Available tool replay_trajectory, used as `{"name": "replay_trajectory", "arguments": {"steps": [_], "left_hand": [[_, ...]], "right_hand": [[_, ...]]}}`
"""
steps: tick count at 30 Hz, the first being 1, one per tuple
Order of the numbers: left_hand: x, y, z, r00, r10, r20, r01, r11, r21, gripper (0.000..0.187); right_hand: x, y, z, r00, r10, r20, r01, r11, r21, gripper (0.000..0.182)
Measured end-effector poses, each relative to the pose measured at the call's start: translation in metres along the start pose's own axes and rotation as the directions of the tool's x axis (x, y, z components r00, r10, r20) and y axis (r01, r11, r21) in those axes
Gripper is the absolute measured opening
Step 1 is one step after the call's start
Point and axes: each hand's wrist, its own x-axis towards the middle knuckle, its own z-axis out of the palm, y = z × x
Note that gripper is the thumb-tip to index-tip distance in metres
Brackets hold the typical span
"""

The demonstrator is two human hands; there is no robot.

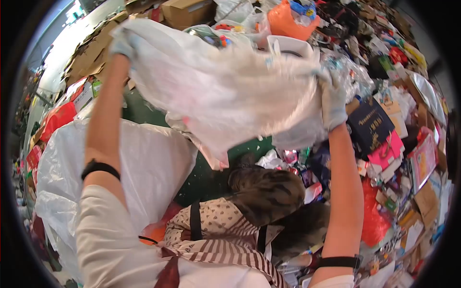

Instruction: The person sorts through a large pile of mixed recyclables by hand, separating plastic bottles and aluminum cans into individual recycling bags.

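So both hands are up in the top half of the frame with a big white plastic bag [211, 84] stretched between them. Left hand [124, 45], in a pale glove, has a corner of it pinched at the upper left. Right hand [333, 103], gloved too, is clamped on the other end, right of center. The bag's pretty motion-blurred, with some faint pink patches on it, and its bottom edge droops to a point mid-frame.

Lower left there's a huge whitish plastic sack [110, 158], puffed out right under the left arm. Green floor [144, 111] peeks out between that and the held bag. Behind the bag, up top, you get a cardboard box [189, 13], an orange plastic bag [292, 21] and a white container [290, 45] partly covered.

The right side is just a heap of mixed stuff: a dark navy folder or box [370, 125] with gold lettering near the right hand, bright pink paper [388, 150] below it, and a red plastic bag [374, 216] lower down. Bottom middle is the person's heart-print and striped apron [218, 216].
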Motion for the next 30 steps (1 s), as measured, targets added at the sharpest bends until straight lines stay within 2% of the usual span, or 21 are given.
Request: {"name": "replay_trajectory", "arguments": {"steps": [1,2,3,5,7,8,9,12,14,15,16,17,19,21,22,24,25,26,28,29,30], "left_hand": [[0.005,0.015,-0.039,0.992,-0.108,0.064,0.109,0.994,-0.011,0.062],[0.027,-0.001,-0.049,0.985,-0.134,-0.113,0.104,0.965,-0.241,0.047],[0.019,0.003,-0.067,0.985,-0.173,-0.021,0.154,0.919,-0.363,0.052],[0.004,0.007,-0.101,0.956,-0.245,0.163,0.295,0.776,-0.558,0.063],[-0.015,-0.005,-0.083,0.913,-0.124,0.388,0.386,0.57,-0.725,0.063],[-0.031,-0.01,-0.071,0.874,-0.061,0.482,0.45,0.478,-0.754,0.062],[-0.047,-0.018,-0.056,0.826,0.008,0.564,0.517,0.389,-0.762,0.062],[-0.077,-0.079,0.003,0.753,0.162,0.638,0.544,0.393,-0.742,0.059],[-0.101,-0.116,0.066,0.508,0.127,0.852,0.809,0.268,-0.522,0.05],[-0.119,-0.137,0.094,0.552,0.186,0.813,0.801,0.152,-0.579,0.047],[-0.135,-0.138,0.12,0.596,0.049,0.802,0.732,0.378,-0.567,0.047],[-0.152,-0.151,0.149,0.66,-0.074,0.747,0.635,0.586,-0.503,0.046],[-0.177,-0.152,0.171,0.687,-0.18,0.704,0.532,0.784,-0.319,0.045],[-0.188,-0.139,0.174,0.683,-0.236,0.691,0.41,0.907,-0.096,0.044],[-0.187,-0.128,0.168,0.676,-0.259,0.69,0.336,0.941,0.023,0.044],[-0.184,-0.081,0.145,0.649,-0.311,0.694,0.169,0.949,0.267,0.043],[-0.185,-0.049,0.13,0.645,-0.328,0.69,0.073,0.925,0.372,0.043],[-0.186,-0.013,0.115,0.661,-0.312,0.683,-0.016,0.903,0.429,0.042],[-0.208,0.048,0.089,0.81,-0.095,0.578,-0.202,0.881,0.427,0.037],[-0.216,0.072,0.087,0.886,0.141,0.442,-0.358,0.814,0.458,0.032],[-0.222,0.088,0.1,0.869,0.346,0.353,-0.461,0.824,0.328,0.031]], "right_hand": [[0.003,-0.023,-0.005,1.0,-0.005,-0.023,0.005,1.0,0.012,0.031],[0.006,-0.036,-0.009,0.999,-0.013,-0.051,0.014,1.0,0.021,0.032],[0.007,-0.034,-0.011,0.962,-0.257,-0.089,0.221,0.93,-0.295,0.028],[0.012,-0.018,-0.012,0.88,-0.474,0.025,0.358,0.629,-0.69,0.03],[0.003,-0.004,0.002,0.977,-0.188,-0.101,0.11,0.849,-0.516,0.039],[-0.002,0.0,0.01,0.974,0.133,-0.182,-0.159,0.978,-0.137,0.044],[-0.007,0.01,0.008,0.969,0.136,-0.208,-0.167,0.975,-0.144,0.044],[-0.014,0.049,0.012,0.884,0.46,0.09,-0.468,0.869,0.16,0.063],[-0.024,0.079,0.015,0.892,0.449,0.051,-0.452,0.886,0.105,0.081],[-0.032,0.095,0.006,0.872,0.484,0.065,-0.484,0.875,-0.019,0.084],[-0.043,0.125,0.0,0.837,0.518,0.175,-0.52,0.853,-0.037,0.08],[-0.062,0.116,-0.014,0.874,0.463,0.147,-0.453,0.886,-0.101,0.073],[-0.112,0.169,-0.03,0.882,0.463,0.09,-0.425,0.862,-0.277,0.065],[-0.161,0.152,-0.063,0.808,0.517,0.283,-0.319,0.787,-0.528,0.066],[-0.211,0.186,-0.064,0.825,0.516,0.23,-0.305,0.75,-0.587,0.076],[-0.279,0.172,-0.081,0.563,0.797,0.216,-0.512,0.542,-0.666,0.081],[-0.334,0.189,-0.085,0.621,0.759,0.194,-0.484,0.567,-0.666,0.069],[-0.355,0.166,-0.095,0.543,0.803,0.244,-0.572,0.567,-0.592,0.052],[-0.413,0.186,-0.111,0.615,0.767,0.181,-0.533,0.574,-0.622,0.057],[-0.425,0.192,-0.122,0.632,0.765,0.119,-0.554,0.554,-0.621,0.058],[-0.42,0.201,-0.136,0.66,0.75,-0.034,-0.638,0.537,-0.552,0.057]]}}
